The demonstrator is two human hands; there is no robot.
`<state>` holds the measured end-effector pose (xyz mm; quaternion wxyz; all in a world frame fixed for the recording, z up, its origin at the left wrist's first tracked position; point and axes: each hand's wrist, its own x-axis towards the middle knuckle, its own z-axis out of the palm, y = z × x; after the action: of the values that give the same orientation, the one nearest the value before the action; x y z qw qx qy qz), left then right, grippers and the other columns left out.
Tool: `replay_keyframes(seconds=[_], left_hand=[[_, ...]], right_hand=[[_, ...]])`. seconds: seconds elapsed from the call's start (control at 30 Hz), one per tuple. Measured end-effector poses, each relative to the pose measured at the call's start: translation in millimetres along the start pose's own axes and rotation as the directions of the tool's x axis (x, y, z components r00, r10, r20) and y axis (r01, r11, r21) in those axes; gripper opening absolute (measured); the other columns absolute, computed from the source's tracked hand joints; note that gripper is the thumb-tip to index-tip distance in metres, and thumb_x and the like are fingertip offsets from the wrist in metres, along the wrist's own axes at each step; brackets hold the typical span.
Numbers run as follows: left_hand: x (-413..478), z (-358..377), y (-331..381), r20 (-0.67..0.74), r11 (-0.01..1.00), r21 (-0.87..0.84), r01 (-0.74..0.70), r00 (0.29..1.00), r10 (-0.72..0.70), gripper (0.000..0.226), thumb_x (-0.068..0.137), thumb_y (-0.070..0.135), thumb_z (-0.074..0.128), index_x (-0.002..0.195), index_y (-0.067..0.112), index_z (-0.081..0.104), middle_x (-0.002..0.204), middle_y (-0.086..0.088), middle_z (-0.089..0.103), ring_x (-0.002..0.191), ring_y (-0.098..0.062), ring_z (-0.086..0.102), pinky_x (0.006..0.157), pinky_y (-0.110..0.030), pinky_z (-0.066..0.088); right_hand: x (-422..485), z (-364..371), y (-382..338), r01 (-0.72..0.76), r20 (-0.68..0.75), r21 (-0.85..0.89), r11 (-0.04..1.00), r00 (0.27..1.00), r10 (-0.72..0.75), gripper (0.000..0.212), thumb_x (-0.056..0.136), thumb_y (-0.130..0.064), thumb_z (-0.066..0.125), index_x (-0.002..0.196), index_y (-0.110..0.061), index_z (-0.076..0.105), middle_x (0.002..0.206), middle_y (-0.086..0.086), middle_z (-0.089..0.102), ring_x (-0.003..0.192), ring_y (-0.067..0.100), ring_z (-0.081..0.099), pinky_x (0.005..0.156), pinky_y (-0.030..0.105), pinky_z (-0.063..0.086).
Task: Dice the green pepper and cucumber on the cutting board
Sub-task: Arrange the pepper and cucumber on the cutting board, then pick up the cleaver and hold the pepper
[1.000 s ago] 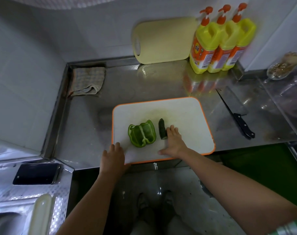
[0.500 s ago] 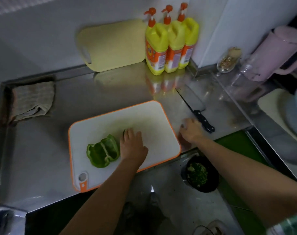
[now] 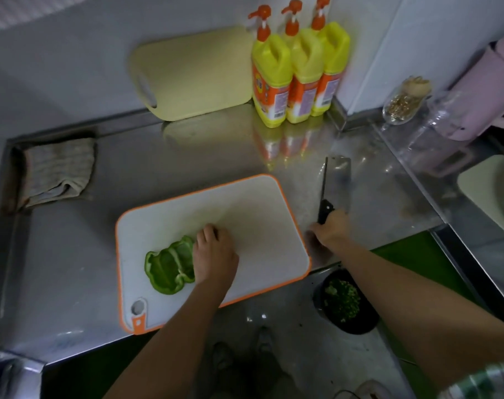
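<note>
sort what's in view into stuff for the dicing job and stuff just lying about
For the job: green pepper, orange-rimmed cutting board, cleaver gripped by the right hand, left hand resting on that board beside the pepper.

Lying about: yellow board, three detergent bottles, folded cloth, pink jug, glass jar, bowl of chopped greens.

Your stainless-steel counter [image 3: 158, 156], orange-rimmed white cutting board [image 3: 253, 214] lying flat near your front edge, folded striped cloth [image 3: 58, 171] in your far left corner, pale yellow board [image 3: 193, 76] propped upright at the back, three yellow pump bottles [image 3: 299, 76] standing just to its right.
</note>
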<state>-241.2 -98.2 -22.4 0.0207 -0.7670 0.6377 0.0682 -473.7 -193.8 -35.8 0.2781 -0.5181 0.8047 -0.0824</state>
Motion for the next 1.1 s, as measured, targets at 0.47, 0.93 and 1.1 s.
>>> replay_keyframes(seconds=[0.47,0.93,1.1], left_hand=[[-36,-21,-70,-0.056,0.971,-0.116,0.207,0.975,-0.214,0.083,0.073,0.060,0.068,0.139,0.017,0.043,0.149,-0.016,0.032,0.135,-0.041,0.029,0.107,-0.058,0.026],[-35,-1,-120,-0.052,0.970,-0.243,0.031,0.998,-0.045,0.092,0.068,0.040,0.078,0.145,0.015,0.033,0.135,-0.011,0.038,0.122,-0.030,0.034,0.096,-0.039,0.041],[-21,4,-127,-0.200,0.978,-0.176,-0.115,0.977,0.079,0.098,0.064,0.055,0.067,0.144,0.008,0.037,0.142,-0.019,0.037,0.133,-0.041,0.030,0.112,-0.052,0.024]], right_hand=[[-87,35,-72,0.261,0.307,0.582,0.771,0.807,-0.505,0.016,0.102,-0.019,0.045,0.088,-0.013,0.049,0.055,0.005,0.052,0.039,0.012,0.044,0.043,0.025,0.037],[-100,76,-84,0.348,0.148,0.303,0.887,0.903,-0.404,0.027,0.092,-0.022,0.059,0.073,-0.005,0.052,0.071,0.017,0.061,0.073,0.034,0.060,0.068,0.039,0.047],[-101,80,-91,0.312,0.042,0.537,0.784,0.918,-0.394,0.012,0.092,-0.008,0.052,0.080,-0.006,0.052,0.054,0.011,0.053,0.038,0.015,0.050,0.043,0.026,0.042]])
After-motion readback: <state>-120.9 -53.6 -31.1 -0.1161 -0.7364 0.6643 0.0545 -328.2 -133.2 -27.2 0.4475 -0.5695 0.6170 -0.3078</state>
